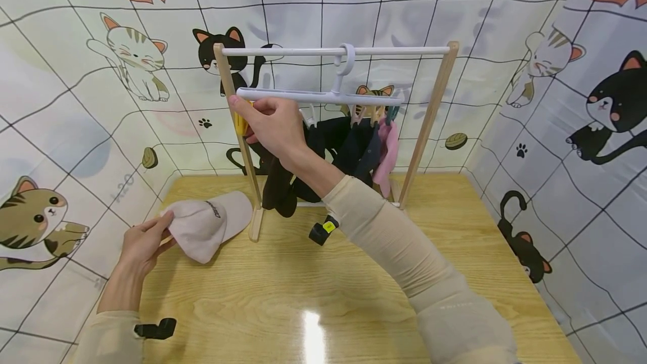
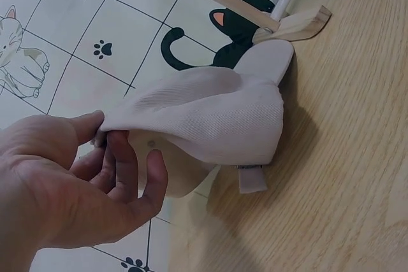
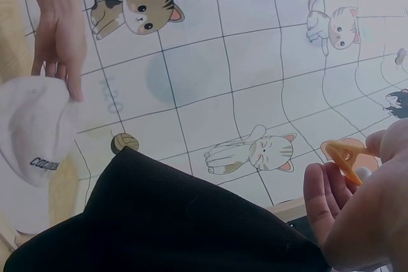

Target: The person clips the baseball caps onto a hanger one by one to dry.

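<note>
My left hand (image 1: 141, 246) pinches the edge of a pale pinkish-white baseball cap (image 1: 194, 229) between thumb and fingers, and the cap's brim points right. In the left wrist view the cap (image 2: 210, 116) hangs from those fingertips, its strap end showing underneath. My right hand (image 1: 283, 131) is raised to the left end of a white clip hanger (image 1: 303, 95). It pinches a yellow-orange clothespin (image 3: 344, 160) between thumb and fingers. Below the hanger hang dark garments (image 1: 280, 187) and a pink cloth (image 1: 388, 150), partly behind my right forearm.
The hanger hooks onto the white bar (image 1: 404, 50) of a small rack with wooden posts (image 1: 429, 122). More clothespins (image 1: 376, 114) grip the cloths at the right. Cat-print sheeting (image 1: 162, 150) surrounds the wooden table (image 1: 253, 296). Dark cloth fills the lower right wrist view.
</note>
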`<state>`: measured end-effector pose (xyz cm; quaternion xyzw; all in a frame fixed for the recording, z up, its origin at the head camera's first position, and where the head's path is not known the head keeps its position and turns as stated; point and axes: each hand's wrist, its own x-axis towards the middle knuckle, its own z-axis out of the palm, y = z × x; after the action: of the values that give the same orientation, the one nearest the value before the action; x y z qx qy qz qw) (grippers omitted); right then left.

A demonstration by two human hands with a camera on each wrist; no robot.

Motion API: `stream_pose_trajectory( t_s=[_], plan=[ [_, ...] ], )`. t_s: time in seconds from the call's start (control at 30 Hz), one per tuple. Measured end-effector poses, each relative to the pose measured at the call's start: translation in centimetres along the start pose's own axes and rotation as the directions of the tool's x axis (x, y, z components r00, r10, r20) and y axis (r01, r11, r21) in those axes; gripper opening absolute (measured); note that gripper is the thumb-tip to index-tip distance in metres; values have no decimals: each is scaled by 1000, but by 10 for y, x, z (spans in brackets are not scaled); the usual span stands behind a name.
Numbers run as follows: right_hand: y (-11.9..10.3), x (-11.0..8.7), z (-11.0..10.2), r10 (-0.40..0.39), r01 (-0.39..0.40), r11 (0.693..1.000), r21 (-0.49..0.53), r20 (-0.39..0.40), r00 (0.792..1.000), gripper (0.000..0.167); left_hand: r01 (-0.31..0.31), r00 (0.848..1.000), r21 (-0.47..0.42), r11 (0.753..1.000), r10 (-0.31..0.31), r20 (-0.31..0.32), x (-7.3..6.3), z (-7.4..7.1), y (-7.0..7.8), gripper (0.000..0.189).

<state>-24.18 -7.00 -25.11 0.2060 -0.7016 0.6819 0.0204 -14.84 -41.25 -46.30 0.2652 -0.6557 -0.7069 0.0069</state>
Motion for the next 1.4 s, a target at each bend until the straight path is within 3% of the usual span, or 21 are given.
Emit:
stream_pose_trajectory(
  t_s=[0.2, 0.33, 0.47, 0.53, 0.6, 0.67, 0.87, 0.93, 1.0, 1.07, 1.13, 1.3, 1.4],
  plan=[
    [-1, -1, -3, -2, 3, 1000, -13, 23, 1000, 34, -22, 998, -39, 999, 25, 62, -6, 6, 9, 20],
    [0, -1, -6, 6, -5, 1000, -27, 42, 999, 33, -86, 992, -42, 995, 89, 91, -8, 11, 13, 21],
    [1, 0, -9, 25, -22, 999, -47, 55, 998, 32, -181, 981, 53, 982, 177, 80, -12, 20, 18, 27],
    [1, 0, -11, 37, -33, 998, -62, 57, 998, 31, -237, 971, 145, 961, 229, 66, -16, 25, 22, 32],
    [2, 0, -12, 47, -42, 996, -78, 59, 997, 30, -290, 957, 238, 927, 286, 51, -20, 31, 25, 39],
    [3, 1, -13, 59, -53, 994, -96, 59, 996, 30, -347, 934, 343, 873, 355, 42, -26, 36, 29, 44],
    [7, 2, -16, 73, -65, 990, -127, 59, 996, 30, -462, 831, 614, 640, 554, 47, -46, 51, 40, 46],
    [8, 1, -17, 73, -65, 989, -134, 58, 996, 30, -473, 805, 655, 589, 592, 48, -52, 55, 43, 44],
    [9, 1, -18, 76, -67, 988, -142, 59, 995, 31, -482, 786, 673, 562, 617, 48, -56, 58, 45, 42],
    [9, 1, -19, 87, -77, 986, -146, 63, 994, 32, -492, 770, 673, 552, 636, 42, -59, 61, 48, 40],
    [9, 1, -20, 101, -89, 985, -150, 69, 993, 32, -501, 761, 662, 557, 648, 32, -63, 64, 50, 39],
    [10, 1, -21, 129, -114, 980, -164, 87, 988, 32, -524, 754, 603, 602, 657, -1, -75, 78, 57, 38],
    [11, 1, -22, 136, -118, 974, -194, 85, 987, 33, -561, 739, 549, 619, 674, -5, -81, 88, 60, 35]
  ],
)
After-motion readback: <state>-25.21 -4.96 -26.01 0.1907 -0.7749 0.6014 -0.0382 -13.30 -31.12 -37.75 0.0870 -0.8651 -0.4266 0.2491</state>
